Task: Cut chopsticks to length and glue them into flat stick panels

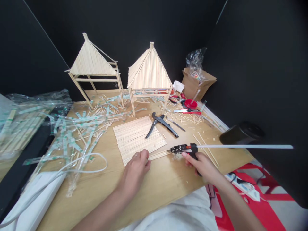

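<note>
White cloth (173,213), nearest, at the near edge; stick panel (136,138), centre, presumably light, stiff along its length, weak at the joins, best held flat by opposite edges; glue gun (184,149), right of the panel, nozzle possibly hot, best gripped by the handle, where the right hand (201,165) is wrapped; thin sticks (160,155), panel's near side, likely snappable; left hand (137,167) curled at their left end, pinch not discernible.

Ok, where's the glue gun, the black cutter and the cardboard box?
Glue gun (189,149): head view, on its dark body.
Black cutter (167,125): head view, on its thicker handle.
Cardboard box (190,86): head view, on its brown side.
</note>
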{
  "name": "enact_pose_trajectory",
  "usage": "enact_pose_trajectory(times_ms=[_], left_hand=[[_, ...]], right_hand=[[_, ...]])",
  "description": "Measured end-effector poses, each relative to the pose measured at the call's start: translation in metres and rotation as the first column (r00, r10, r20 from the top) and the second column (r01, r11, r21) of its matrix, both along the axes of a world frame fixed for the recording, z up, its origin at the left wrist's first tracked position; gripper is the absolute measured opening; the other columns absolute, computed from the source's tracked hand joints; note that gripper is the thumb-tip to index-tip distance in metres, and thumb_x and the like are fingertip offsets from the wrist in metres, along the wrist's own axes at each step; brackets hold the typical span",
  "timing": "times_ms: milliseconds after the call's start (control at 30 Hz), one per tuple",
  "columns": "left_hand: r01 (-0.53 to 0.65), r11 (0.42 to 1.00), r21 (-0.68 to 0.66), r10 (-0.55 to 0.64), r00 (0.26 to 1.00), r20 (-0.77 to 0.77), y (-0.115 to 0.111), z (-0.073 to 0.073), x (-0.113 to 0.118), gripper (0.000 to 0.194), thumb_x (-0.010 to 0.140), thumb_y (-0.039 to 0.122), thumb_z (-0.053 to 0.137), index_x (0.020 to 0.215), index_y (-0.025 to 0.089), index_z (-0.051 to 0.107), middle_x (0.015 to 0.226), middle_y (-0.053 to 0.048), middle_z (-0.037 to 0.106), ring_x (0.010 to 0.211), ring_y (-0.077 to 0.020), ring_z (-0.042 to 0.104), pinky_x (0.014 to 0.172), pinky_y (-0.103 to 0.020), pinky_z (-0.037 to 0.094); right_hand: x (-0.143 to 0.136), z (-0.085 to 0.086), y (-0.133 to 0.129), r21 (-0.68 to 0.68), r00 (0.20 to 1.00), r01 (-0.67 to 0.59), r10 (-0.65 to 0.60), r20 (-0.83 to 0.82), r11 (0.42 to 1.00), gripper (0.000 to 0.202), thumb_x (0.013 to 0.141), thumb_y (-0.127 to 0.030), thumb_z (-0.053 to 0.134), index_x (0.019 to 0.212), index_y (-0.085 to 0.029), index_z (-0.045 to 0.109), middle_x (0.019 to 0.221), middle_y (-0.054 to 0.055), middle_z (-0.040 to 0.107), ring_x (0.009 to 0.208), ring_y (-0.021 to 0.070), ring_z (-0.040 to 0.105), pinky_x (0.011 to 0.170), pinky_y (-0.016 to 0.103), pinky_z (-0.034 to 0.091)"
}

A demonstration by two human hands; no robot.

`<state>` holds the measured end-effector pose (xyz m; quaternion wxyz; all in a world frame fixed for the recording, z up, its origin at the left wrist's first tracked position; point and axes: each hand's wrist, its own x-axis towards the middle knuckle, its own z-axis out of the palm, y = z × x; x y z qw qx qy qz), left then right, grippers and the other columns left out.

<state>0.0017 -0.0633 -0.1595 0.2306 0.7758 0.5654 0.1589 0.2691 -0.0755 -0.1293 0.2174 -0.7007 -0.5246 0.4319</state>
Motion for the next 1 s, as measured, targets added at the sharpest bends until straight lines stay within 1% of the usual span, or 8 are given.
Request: enact_pose_trajectory(times_ms=[167,267,367,500,633,767,833,1000], left_hand=[[-0.007,1.0,-0.005,0.007,1.0,-0.009,0.001,-0.001,0.001,0.008,0.086,0.018,0.041,0.088,0.024,0.037,0.083,0.0,0.052,0.078,-0.0185,0.054,0.067,-0.027,0.036],[-0.007,1.0,-0.003,0.007,1.0,-0.021,0.002,-0.001,0.001,0.007,0.086,0.018,0.042,0.087,0.024,0.037,0.083,0.0,0.053,0.079,-0.019,0.055,0.068,-0.028,0.037],[-0.003,1.0,0.001,0.003,0.999,-0.041,0.001,0.0,0.001,0.007,0.086,0.018,0.041,0.087,0.024,0.038,0.083,-0.001,0.053,0.08,-0.0194,0.055,0.068,-0.028,0.038],[0.011,1.0,0.013,-0.01,0.997,-0.08,0.0,0.003,0.002,0.009,0.086,0.015,0.039,0.087,0.023,0.04,0.084,-0.002,0.054,0.081,-0.02,0.055,0.069,-0.029,0.038],[0.018,1.0,0.02,-0.016,0.993,-0.117,0.0,0.007,0.004,0.012,0.085,0.012,0.038,0.088,0.023,0.041,0.085,-0.002,0.055,0.081,-0.0206,0.055,0.069,-0.029,0.037],[-0.01,1.0,0.009,0.011,0.991,-0.133,-0.004,0.014,0.006,0.014,0.084,0.01,0.037,0.088,0.023,0.042,0.085,-0.003,0.055,0.08,-0.0209,0.055,0.069,-0.03,0.037],[-0.041,0.999,-0.005,0.04,0.991,-0.131,-0.008,0.019,0.006,0.016,0.084,0.008,0.036,0.088,0.022,0.043,0.085,-0.003,0.055,0.08,-0.0205,0.055,0.069,-0.03,0.038],[-0.123,0.992,-0.041,0.119,0.987,-0.107,-0.022,0.03,0.004,0.017,0.084,0.008,0.037,0.088,0.022,0.044,0.087,-0.003,0.057,0.082,-0.0205,0.056,0.071,-0.03,0.04]], right_hand=[[0.042,0.001,-0.005,0.018,0.991,0.13,-0.13,0.024,0.991,0.054,0.08,-0.067,0.048,0.066,-0.016,0.059,0.058,-0.001,0.051,0.046,0.0121,0.05,0.039,0.023,0.042],[0.058,0.001,-0.008,0.057,0.98,0.2,-0.2,0.003,0.978,0.055,0.079,-0.068,0.048,0.069,-0.016,0.062,0.061,0.001,0.054,0.052,0.0144,0.053,0.041,0.024,0.044],[0.061,-0.003,-0.008,0.118,0.958,0.286,-0.287,-0.007,0.951,0.056,0.078,-0.067,0.048,0.078,-0.014,0.066,0.069,0.004,0.06,0.053,0.0146,0.054,0.044,0.025,0.046],[0.05,-0.015,-0.002,0.197,0.928,0.364,-0.371,0.002,0.91,0.055,0.078,-0.065,0.05,0.087,-0.013,0.069,0.069,0.005,0.065,0.048,0.0151,0.055,0.048,0.028,0.046],[0.036,-0.025,0.013,0.303,0.918,0.369,-0.396,0.03,0.879,0.056,0.079,-0.062,0.051,0.101,-0.013,0.067,0.069,0.006,0.068,0.056,0.0209,0.06,0.054,0.031,0.047],[0.03,-0.029,0.034,0.436,0.904,0.346,-0.419,0.082,0.831,0.061,0.078,-0.064,0.05,0.107,-0.011,0.063,0.09,0.013,0.07,0.08,0.027,0.064,0.071,0.036,0.049],[0.029,-0.03,0.044,0.472,0.91,0.305,-0.399,0.111,0.827,0.061,0.078,-0.065,0.05,0.106,-0.012,0.061,0.094,0.014,0.069,0.087,0.0273,0.063,0.075,0.036,0.048],[0.036,-0.032,0.056,0.497,0.906,0.218,-0.364,0.218,0.84,0.062,0.079,-0.068,0.046,0.102,-0.012,0.06,0.093,0.015,0.066,0.09,0.028,0.06,0.08,0.041,0.046]])
